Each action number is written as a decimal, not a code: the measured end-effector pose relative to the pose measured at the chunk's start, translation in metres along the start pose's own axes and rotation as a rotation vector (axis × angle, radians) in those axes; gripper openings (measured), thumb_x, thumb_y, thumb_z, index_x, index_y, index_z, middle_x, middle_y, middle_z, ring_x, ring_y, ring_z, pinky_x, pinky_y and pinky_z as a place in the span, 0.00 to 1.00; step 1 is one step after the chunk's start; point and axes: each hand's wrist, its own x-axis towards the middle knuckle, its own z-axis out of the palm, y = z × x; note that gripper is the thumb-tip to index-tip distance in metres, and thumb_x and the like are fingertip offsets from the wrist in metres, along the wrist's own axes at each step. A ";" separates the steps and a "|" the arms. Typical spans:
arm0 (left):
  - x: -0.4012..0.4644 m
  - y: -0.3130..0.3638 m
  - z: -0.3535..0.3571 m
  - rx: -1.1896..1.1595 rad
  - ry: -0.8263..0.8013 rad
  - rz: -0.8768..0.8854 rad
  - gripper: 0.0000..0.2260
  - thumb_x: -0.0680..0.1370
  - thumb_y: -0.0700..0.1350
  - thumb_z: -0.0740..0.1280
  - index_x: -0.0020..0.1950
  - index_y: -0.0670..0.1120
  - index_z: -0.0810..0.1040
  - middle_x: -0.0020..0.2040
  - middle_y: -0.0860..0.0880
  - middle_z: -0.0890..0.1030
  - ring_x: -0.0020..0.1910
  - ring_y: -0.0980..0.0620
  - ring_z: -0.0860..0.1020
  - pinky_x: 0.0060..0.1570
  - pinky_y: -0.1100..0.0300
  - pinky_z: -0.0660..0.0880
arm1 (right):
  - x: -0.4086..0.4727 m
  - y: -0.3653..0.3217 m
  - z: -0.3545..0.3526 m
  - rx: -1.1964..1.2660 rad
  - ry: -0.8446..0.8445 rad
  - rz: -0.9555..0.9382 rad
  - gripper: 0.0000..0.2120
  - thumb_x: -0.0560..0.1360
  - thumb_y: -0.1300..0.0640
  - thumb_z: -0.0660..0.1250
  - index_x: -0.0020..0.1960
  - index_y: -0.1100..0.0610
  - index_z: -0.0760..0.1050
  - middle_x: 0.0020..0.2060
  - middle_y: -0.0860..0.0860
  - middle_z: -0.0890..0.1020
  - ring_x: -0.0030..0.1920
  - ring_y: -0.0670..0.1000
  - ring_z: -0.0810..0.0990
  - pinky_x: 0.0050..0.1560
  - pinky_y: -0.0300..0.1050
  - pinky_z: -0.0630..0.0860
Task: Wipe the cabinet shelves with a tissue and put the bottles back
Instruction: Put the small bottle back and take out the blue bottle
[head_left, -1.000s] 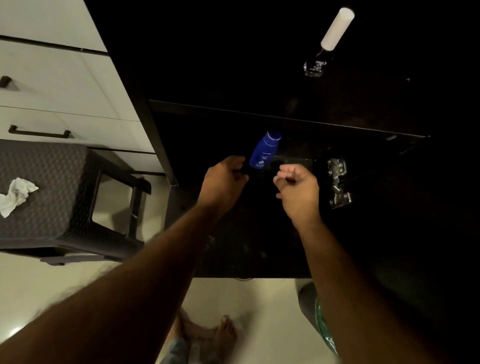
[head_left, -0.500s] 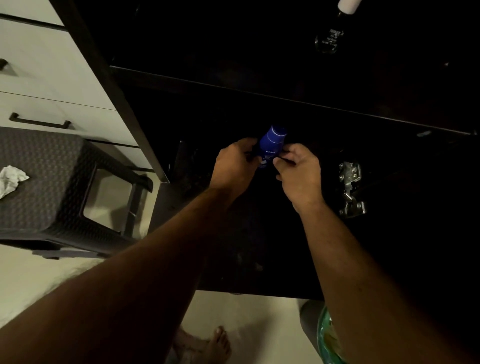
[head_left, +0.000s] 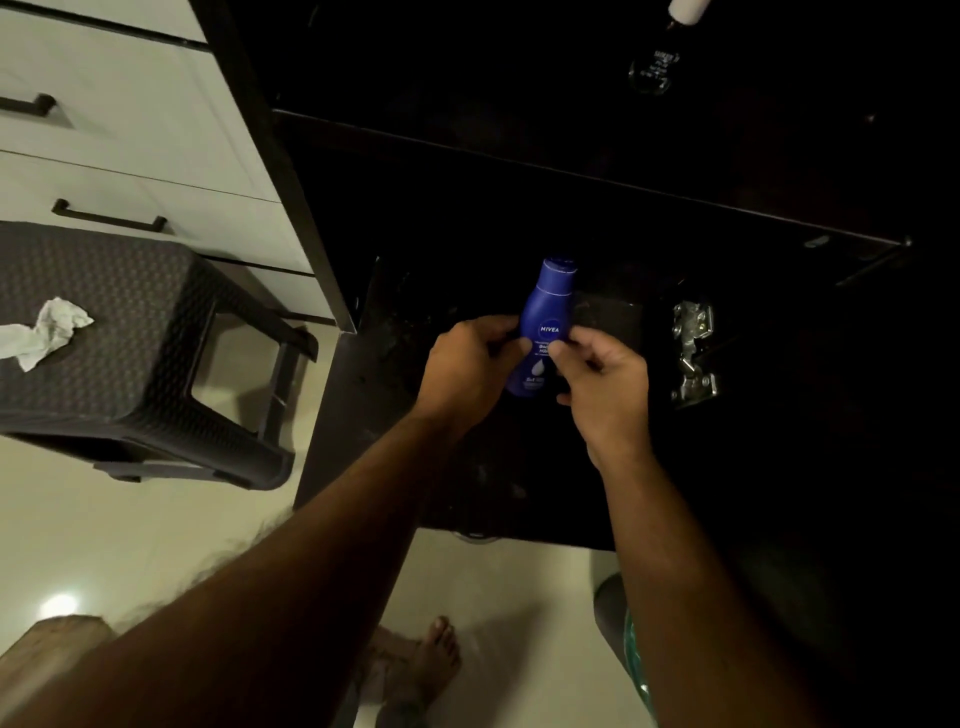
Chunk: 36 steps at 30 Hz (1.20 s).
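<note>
A blue Nivea lotion bottle (head_left: 545, 317) stands upright on the dark lower cabinet shelf (head_left: 467, 467). My left hand (head_left: 467, 364) grips its left side and my right hand (head_left: 605, 379) pinches its right side, fingers curled over the label. A crumpled white tissue (head_left: 44, 332) lies on the dark woven stool (head_left: 130, 322) at the left, away from both hands. On the upper shelf (head_left: 519, 150), at the top right, stands a clear bottle with a white cap (head_left: 654, 67).
White drawers with black handles (head_left: 109, 218) sit left of the dark cabinet. A metal door hinge (head_left: 693, 353) shows right of my hands. My bare foot (head_left: 431, 660) is on the pale floor below, and a green-patterned object (head_left: 631, 660) lies at the lower right.
My hands closed in from either side onto the blue bottle and now hold it lower, with more of its label showing. The view shifted, so the cabinet sits further right.
</note>
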 end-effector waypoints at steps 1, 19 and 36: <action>-0.007 -0.001 -0.002 -0.012 -0.013 -0.017 0.16 0.80 0.46 0.65 0.68 0.48 0.75 0.62 0.50 0.80 0.49 0.62 0.77 0.48 0.66 0.75 | -0.007 0.002 -0.001 0.014 0.001 0.023 0.08 0.76 0.59 0.70 0.53 0.50 0.81 0.39 0.45 0.84 0.38 0.41 0.83 0.33 0.35 0.75; -0.152 -0.028 -0.143 -0.194 0.028 -0.374 0.13 0.81 0.43 0.63 0.64 0.43 0.77 0.53 0.42 0.83 0.47 0.47 0.81 0.43 0.60 0.80 | -0.139 -0.014 0.108 0.006 -0.322 0.225 0.07 0.76 0.58 0.70 0.53 0.54 0.78 0.38 0.46 0.82 0.33 0.40 0.81 0.28 0.35 0.74; -0.129 -0.163 -0.333 -0.245 0.283 -0.503 0.14 0.81 0.45 0.64 0.66 0.45 0.77 0.58 0.45 0.82 0.53 0.49 0.81 0.54 0.49 0.80 | -0.131 -0.029 0.353 -0.189 -0.596 0.154 0.08 0.74 0.55 0.72 0.52 0.53 0.78 0.47 0.51 0.85 0.45 0.48 0.85 0.38 0.40 0.78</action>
